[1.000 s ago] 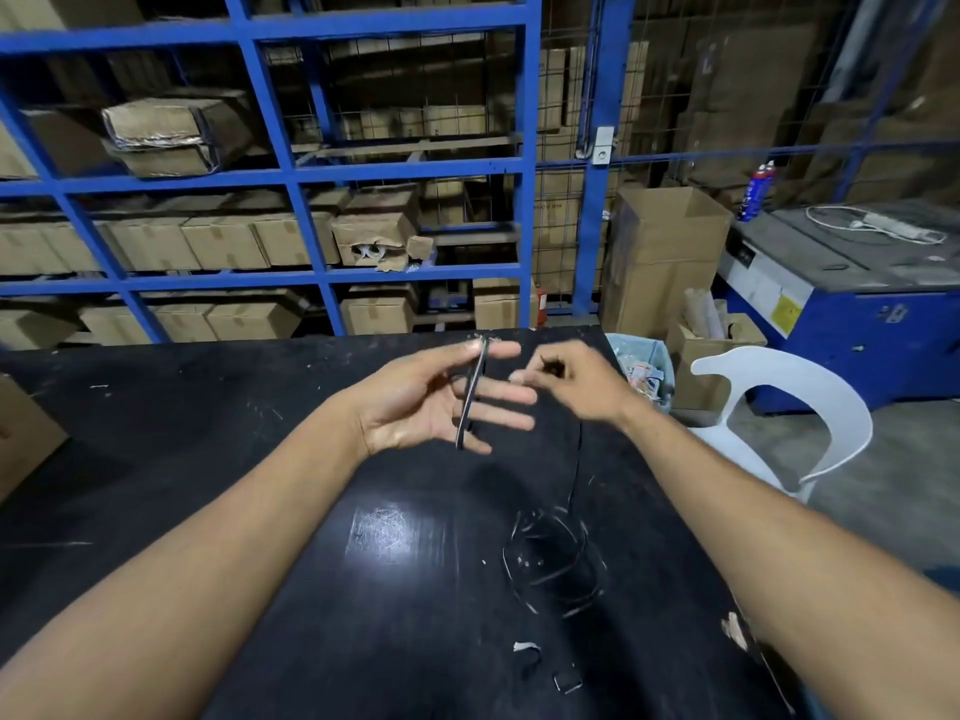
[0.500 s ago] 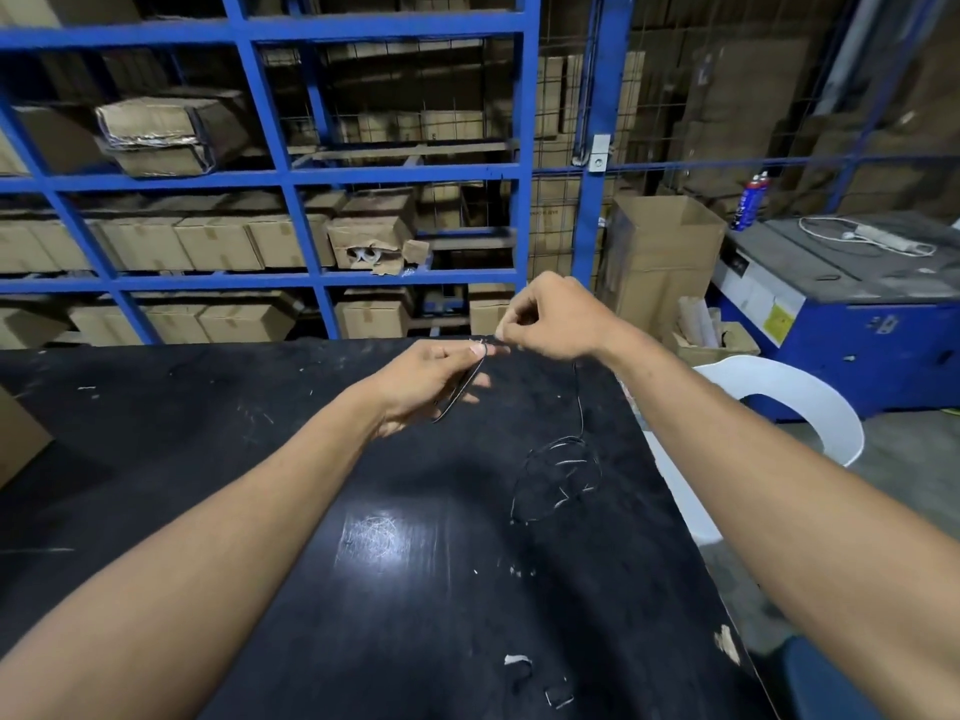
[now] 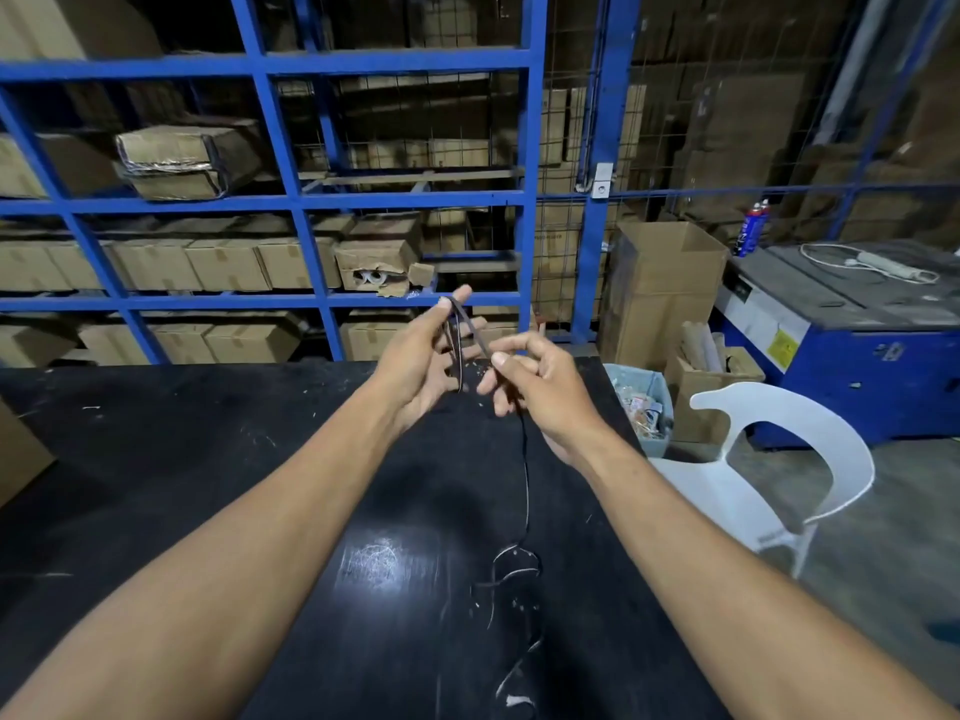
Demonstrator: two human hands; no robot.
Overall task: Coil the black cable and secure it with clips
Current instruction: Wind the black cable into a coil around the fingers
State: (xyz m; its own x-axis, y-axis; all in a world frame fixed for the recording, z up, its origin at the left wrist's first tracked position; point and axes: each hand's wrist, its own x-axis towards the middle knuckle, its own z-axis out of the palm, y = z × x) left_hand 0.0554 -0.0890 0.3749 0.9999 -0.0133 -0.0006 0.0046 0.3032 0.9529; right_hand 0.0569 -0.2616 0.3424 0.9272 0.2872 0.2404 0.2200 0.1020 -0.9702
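Observation:
A thin black cable (image 3: 525, 475) is partly wound into narrow loops over the fingers of my left hand (image 3: 415, 363), which is raised above the black table (image 3: 208, 459) and grips the loops at the fingertips. My right hand (image 3: 545, 392) pinches the cable strand just right of the loops. From that hand the cable hangs down to a loose tangle (image 3: 511, 569) lying on the table near its right edge. A small pale clip (image 3: 517, 699) lies on the table by the bottom edge of the view.
Blue metal racking (image 3: 530, 200) with cardboard boxes stands behind the table. To the right are a white plastic chair (image 3: 810, 459), a light blue bin (image 3: 641, 407), open cartons and a blue machine (image 3: 857, 356). A cardboard box corner (image 3: 18, 449) sits at the table's left edge.
My right hand has come down from above the loops to beside them, drawing the strand across. The tangle on the table has shrunk and shifted as more cable was taken up.

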